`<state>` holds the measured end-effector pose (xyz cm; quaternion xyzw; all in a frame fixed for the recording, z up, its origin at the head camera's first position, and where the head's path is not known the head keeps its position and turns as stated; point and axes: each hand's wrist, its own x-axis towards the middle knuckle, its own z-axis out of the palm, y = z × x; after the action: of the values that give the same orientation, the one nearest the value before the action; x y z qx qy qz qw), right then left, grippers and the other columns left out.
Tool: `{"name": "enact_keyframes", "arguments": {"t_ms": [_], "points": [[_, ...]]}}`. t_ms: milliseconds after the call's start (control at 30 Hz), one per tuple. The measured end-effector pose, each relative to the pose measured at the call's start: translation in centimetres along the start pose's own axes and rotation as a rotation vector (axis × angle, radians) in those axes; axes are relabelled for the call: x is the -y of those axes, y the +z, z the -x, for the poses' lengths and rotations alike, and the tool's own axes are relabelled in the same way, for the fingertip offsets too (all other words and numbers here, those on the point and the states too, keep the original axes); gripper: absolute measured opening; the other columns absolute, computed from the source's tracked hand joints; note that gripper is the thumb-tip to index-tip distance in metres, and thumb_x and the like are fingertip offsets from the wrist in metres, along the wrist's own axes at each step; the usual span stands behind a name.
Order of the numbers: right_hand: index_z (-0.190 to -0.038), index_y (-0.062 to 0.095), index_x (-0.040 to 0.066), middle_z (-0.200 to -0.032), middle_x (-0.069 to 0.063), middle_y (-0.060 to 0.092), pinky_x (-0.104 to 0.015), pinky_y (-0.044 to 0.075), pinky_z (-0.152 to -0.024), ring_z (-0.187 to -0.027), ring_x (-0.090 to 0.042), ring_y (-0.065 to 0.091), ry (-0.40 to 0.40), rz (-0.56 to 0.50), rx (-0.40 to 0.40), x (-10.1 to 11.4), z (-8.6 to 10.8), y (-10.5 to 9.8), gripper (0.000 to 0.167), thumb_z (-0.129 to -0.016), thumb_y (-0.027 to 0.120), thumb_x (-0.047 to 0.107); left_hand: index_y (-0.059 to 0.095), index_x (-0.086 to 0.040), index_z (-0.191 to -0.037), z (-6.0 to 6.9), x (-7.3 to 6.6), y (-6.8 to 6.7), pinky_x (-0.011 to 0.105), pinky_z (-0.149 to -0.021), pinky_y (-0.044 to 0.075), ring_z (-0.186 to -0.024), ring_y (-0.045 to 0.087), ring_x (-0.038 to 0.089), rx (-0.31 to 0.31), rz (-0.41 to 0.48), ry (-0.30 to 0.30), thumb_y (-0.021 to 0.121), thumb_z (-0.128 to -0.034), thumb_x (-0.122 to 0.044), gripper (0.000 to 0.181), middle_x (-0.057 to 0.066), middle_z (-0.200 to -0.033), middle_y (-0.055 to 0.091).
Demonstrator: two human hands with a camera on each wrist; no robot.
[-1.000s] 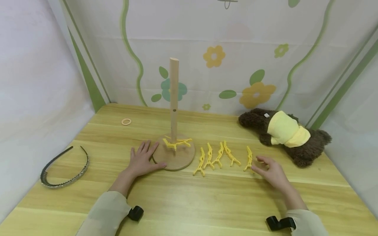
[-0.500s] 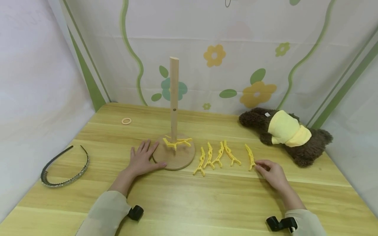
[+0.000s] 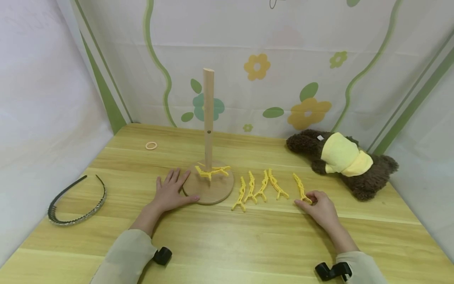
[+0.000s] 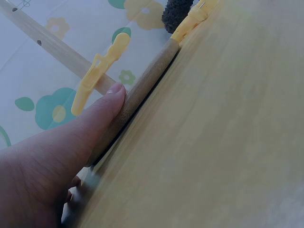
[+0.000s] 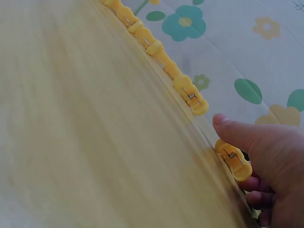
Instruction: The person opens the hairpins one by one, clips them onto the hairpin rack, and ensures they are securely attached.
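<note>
My left hand (image 3: 171, 193) lies with spread fingers at the left side of a round wooden base (image 3: 207, 195), thumb on its front rim. An upright wooden post (image 3: 209, 118) rises from that base, with yellow hair clips (image 3: 213, 172) around its lower end. At the right, my right hand (image 3: 320, 207) has thumb and fingers on either side of the forked end of a single yellow hair clip (image 3: 299, 185) lying on the table. In the right wrist view the thumb (image 5: 232, 130) stands apart from this clip (image 5: 233, 160), while the other fingers are partly hidden behind it.
Several more yellow hair clips (image 3: 264, 186) lie in a row between base and right hand. A brown plush toy (image 3: 365, 181) in yellow clothing lies at the back right. At the left are a toothed headband (image 3: 76, 221) and, farther back, a small ring (image 3: 151, 146).
My right hand has moved slightly left and its thumb has passed to the near side of the single clip. That clip's forked end has swung rightward. My left hand stays put.
</note>
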<state>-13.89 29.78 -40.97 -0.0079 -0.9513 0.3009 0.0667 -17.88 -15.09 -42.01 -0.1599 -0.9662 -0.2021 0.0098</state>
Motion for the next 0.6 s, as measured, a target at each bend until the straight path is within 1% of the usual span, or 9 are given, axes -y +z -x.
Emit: {"name": "enact_keyframes", "arguments": {"t_ms": [100, 300, 500, 600], "points": [[-0.103, 0.054, -0.006, -0.095, -0.019, 0.05, -0.043, 0.04, -0.069, -0.084, -0.03, 0.049, 0.0, 0.006, -0.003, 0.0, 0.0, -0.1, 0.061, -0.074, 0.063, 0.046, 0.021, -0.015, -0.139, 0.0, 0.0, 0.0, 0.061, -0.089, -0.006, -0.126, 0.003, 0.036, 0.001, 0.001, -0.001, 0.042, -0.0648, -0.076, 0.098, 0.02, -0.14, 0.011], [-0.103, 0.054, -0.009, -0.092, -0.018, 0.049, -0.039, 0.041, -0.063, -0.076, -0.026, 0.049, -0.053, 0.02, -0.005, -0.3, 0.0, -0.4, 0.059, -0.073, 0.066, 0.04, 0.022, -0.015, -0.138, 0.0, -0.1, -0.1, 0.061, -0.089, -0.005, -0.126, 0.003, 0.037, 0.004, -0.003, 0.0, 0.043, -0.065, -0.075, 0.097, 0.02, -0.14, 0.011], [-0.105, 0.053, -0.011, -0.092, -0.021, 0.049, -0.038, 0.041, -0.059, -0.074, -0.026, 0.049, -0.083, 0.029, 0.036, -0.6, 0.0, -1.2, 0.051, -0.077, 0.066, 0.03, 0.022, -0.015, -0.138, 0.0, -0.2, -0.2, 0.061, -0.089, -0.006, -0.126, 0.003, 0.037, 0.004, 0.009, 0.002, 0.044, -0.0654, -0.074, 0.097, 0.02, -0.14, 0.011], [-0.106, 0.052, -0.011, -0.09, -0.02, 0.052, -0.038, 0.043, -0.059, -0.074, -0.028, 0.052, -0.091, 0.029, 0.07, -0.5, -0.2, -2.0, 0.049, -0.078, 0.064, 0.028, 0.022, -0.014, -0.138, 0.1, -0.2, -0.2, 0.061, -0.089, -0.006, -0.126, 0.003, 0.037, 0.003, 0.013, 0.001, 0.044, -0.0655, -0.074, 0.096, 0.02, -0.14, 0.011]]}}
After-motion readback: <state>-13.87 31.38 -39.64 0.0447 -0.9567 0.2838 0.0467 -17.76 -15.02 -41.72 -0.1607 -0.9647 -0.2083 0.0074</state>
